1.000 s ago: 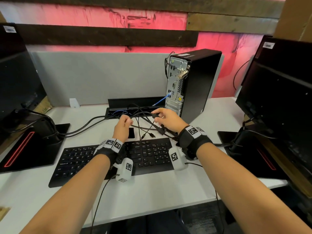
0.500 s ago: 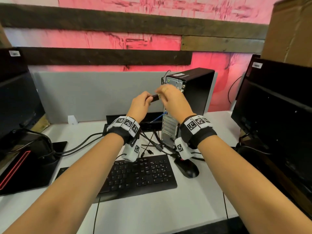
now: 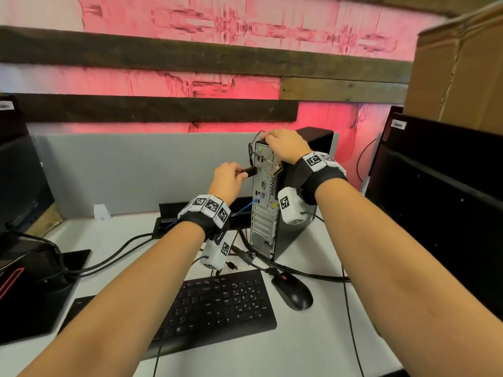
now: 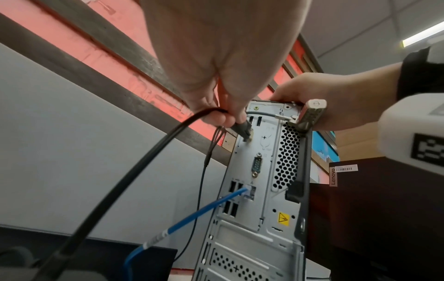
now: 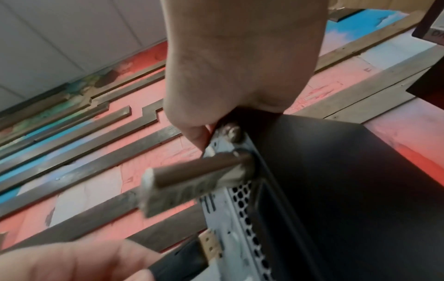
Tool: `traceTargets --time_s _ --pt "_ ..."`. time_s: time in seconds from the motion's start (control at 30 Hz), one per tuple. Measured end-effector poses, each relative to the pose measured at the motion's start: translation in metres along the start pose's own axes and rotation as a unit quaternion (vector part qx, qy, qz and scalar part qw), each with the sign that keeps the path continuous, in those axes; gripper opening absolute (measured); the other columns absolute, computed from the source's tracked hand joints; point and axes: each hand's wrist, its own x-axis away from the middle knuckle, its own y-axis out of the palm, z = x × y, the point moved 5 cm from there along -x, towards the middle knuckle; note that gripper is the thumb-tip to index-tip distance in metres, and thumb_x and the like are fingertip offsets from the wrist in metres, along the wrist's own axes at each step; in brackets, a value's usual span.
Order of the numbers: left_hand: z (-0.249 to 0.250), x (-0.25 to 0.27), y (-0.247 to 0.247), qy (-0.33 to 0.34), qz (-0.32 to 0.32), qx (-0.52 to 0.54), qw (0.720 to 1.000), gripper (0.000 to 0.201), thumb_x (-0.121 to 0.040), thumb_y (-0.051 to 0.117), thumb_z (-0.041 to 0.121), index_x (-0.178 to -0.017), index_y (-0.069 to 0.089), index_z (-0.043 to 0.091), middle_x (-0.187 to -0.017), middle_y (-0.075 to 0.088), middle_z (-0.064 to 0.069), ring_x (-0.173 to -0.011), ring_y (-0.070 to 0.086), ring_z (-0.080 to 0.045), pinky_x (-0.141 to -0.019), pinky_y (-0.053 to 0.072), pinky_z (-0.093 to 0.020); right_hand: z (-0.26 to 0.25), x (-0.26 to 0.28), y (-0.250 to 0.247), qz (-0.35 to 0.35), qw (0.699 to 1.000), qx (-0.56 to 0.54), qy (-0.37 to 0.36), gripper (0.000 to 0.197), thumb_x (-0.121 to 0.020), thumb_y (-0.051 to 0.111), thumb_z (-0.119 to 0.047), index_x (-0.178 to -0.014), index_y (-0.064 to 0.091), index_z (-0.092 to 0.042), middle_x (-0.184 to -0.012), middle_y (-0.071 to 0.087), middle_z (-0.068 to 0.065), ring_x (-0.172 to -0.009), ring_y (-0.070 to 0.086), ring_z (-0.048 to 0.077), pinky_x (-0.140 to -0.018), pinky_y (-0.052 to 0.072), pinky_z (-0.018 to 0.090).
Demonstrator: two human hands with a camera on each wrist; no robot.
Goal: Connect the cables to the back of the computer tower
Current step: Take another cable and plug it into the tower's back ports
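The computer tower (image 3: 302, 229) stands upright on the white desk (image 3: 299, 346) with its metal rear panel (image 3: 265, 213) facing me. My left hand (image 3: 239, 172) pinches a black cable plug (image 3: 249, 171). The plug's gold tip (image 4: 250, 137) sits at a port high on the rear panel (image 4: 264, 190); whether it is seated I cannot tell. My right hand (image 3: 268, 137) grips the tower's top rear edge, fingers curled over it. A blue network cable (image 4: 199, 211) is plugged in lower down. A metal lock (image 5: 192, 180) sticks out near the top.
A black keyboard (image 3: 217, 303) and mouse (image 3: 294, 293) lie in front of the tower. Loose black cables (image 3: 114, 254) run across the desk to a cable tray (image 3: 168, 216). Monitors stand at left (image 3: 16, 180) and right (image 3: 435, 200). A grey divider (image 3: 136, 170) backs the desk.
Both hands lifted the plug from the desk. The right hand let go of it and took the tower's top; the left hand carried it to the rear panel.
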Motion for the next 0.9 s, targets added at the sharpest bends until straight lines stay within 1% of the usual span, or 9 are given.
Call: traceTargets --time_s 0.1,0.17,0.27,0.3,0.37,0.43,0.53,0.7,0.9 --pt "-0.001 0.000 -0.001 0.001 0.015 0.014 1.000 0.025 -0.093 0.057 0.019 -0.110 0.066 0.004 -0.100 0.067 -0.015 -0.095 0.063 -0.027 -0.086 0.049 -0.032 0.001 -0.003 -0.005 -0.024 0.999 -0.044 -0.004 0.038 -0.098 0.041 -0.019 -0.133 0.056 -0.018 -0.143 0.052 0.006 -0.130 0.048 0.025 -0.106 0.038 0.035" --pt "0.002 -0.001 -0.002 0.010 0.026 0.017 0.999 0.024 -0.093 0.056 0.019 -0.110 0.065 0.004 -0.102 0.066 -0.014 -0.096 0.062 -0.026 -0.084 0.046 -0.028 0.001 -0.007 -0.005 -0.036 0.999 -0.029 -0.021 0.038 -0.098 0.041 -0.016 -0.133 0.055 -0.019 -0.144 0.050 0.005 -0.131 0.047 0.024 -0.106 0.038 0.035" --pt "0.009 -0.002 -0.005 0.036 0.042 0.007 0.998 0.024 -0.094 0.054 0.019 -0.110 0.065 0.006 -0.107 0.064 -0.011 -0.098 0.059 -0.023 -0.080 0.037 -0.021 0.000 -0.006 -0.003 -0.040 0.999 0.009 -0.017 0.038 -0.094 0.035 -0.027 -0.116 0.065 -0.033 -0.137 0.056 -0.004 -0.127 0.049 0.019 -0.108 0.036 0.039" --pt "0.011 -0.003 -0.006 0.042 0.046 0.006 0.998 0.024 -0.094 0.053 0.020 -0.109 0.065 0.006 -0.108 0.064 -0.010 -0.100 0.059 -0.023 -0.081 0.037 -0.021 0.001 -0.006 -0.003 -0.025 0.999 0.007 -0.020 0.038 -0.092 0.034 -0.030 -0.109 0.066 -0.036 -0.134 0.058 -0.006 -0.125 0.050 0.018 -0.107 0.037 0.040" --pt "0.014 -0.004 -0.007 0.048 0.054 0.006 0.997 0.024 -0.094 0.053 0.021 -0.110 0.065 0.007 -0.109 0.063 -0.010 -0.102 0.059 -0.022 -0.084 0.039 -0.022 0.003 -0.006 -0.002 -0.021 1.000 -0.001 -0.014 0.036 -0.092 0.034 -0.031 -0.104 0.067 -0.037 -0.132 0.059 -0.008 -0.123 0.051 0.019 -0.106 0.037 0.040" --pt "0.016 -0.004 -0.007 0.040 0.064 0.009 0.997 0.025 -0.095 0.053 0.021 -0.110 0.066 0.007 -0.110 0.063 -0.010 -0.103 0.058 -0.022 -0.086 0.040 -0.023 0.002 -0.004 -0.003 -0.021 0.999 0.013 -0.022 0.036 -0.094 0.033 -0.028 -0.106 0.066 -0.035 -0.134 0.057 -0.007 -0.124 0.050 0.019 -0.106 0.036 0.040" --pt "0.018 -0.003 -0.007 0.030 0.077 0.012 0.997 0.025 -0.095 0.053 0.022 -0.109 0.066 0.006 -0.110 0.062 -0.011 -0.102 0.057 -0.022 -0.082 0.037 -0.020 0.002 -0.005 -0.003 -0.025 0.998 0.042 -0.034 0.039 -0.098 0.030 -0.023 -0.116 0.064 -0.029 -0.138 0.054 -0.005 -0.128 0.047 0.018 -0.109 0.033 0.039" --pt "0.021 -0.003 -0.006 0.027 0.079 0.022 0.996 0.024 -0.095 0.052 0.022 -0.105 0.065 0.004 -0.108 0.061 -0.011 -0.102 0.056 -0.022 -0.082 0.037 -0.022 0.001 -0.002 -0.004 -0.020 0.996 0.078 -0.047 0.041 -0.100 0.027 -0.019 -0.124 0.059 -0.026 -0.142 0.050 -0.003 -0.131 0.044 0.019 -0.108 0.032 0.039" --pt "0.027 -0.003 -0.006 0.027 0.088 0.029 0.995 0.023 -0.097 0.048 0.020 -0.102 0.063 0.003 -0.107 0.059 -0.012 -0.101 0.055 -0.023 -0.078 0.033 -0.021 0.001 -0.002 -0.004 -0.016 0.994 0.094 -0.045 0.041 -0.100 0.028 -0.018 -0.126 0.058 -0.027 -0.143 0.050 -0.002 -0.131 0.044 0.021 -0.108 0.032 0.040"
